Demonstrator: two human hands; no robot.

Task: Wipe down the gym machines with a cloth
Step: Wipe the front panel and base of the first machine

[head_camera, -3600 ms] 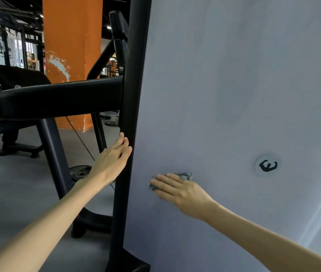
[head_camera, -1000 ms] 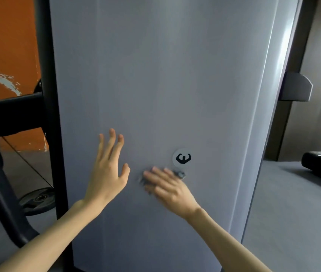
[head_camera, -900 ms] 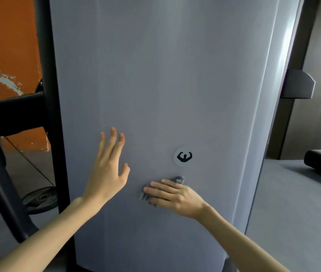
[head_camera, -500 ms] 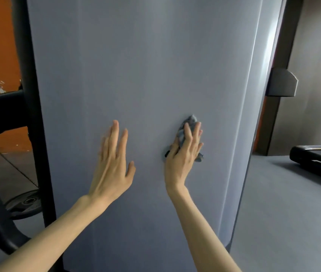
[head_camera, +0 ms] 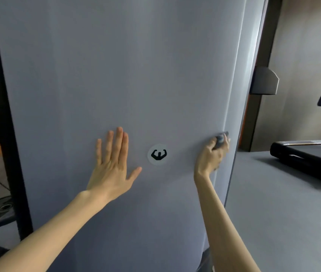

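Two hands (head_camera: 112,169) (head_camera: 210,156), one cloth (head_camera: 220,140), one panel (head_camera: 116,65), one sticker (head_camera: 158,154), perhaps one treadmill (head_camera: 308,158).

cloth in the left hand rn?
No. The cloth is held in the right hand; the left hand lies flat and empty on the grey panel.

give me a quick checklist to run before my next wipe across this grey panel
1. Cloth in grip: ok. The right hand holds the cloth against the panel, near its right edge.
2. Bracing hand: ok. The left hand lies flat on the panel, fingers straight.
3. Wiping path clear: ok. Only the round logo sits between the two hands.
4. Cloth clean enough: cannot tell. The fingers hide most of it.
5. Room past the edge: ok. The treadmill stands well apart on the right.
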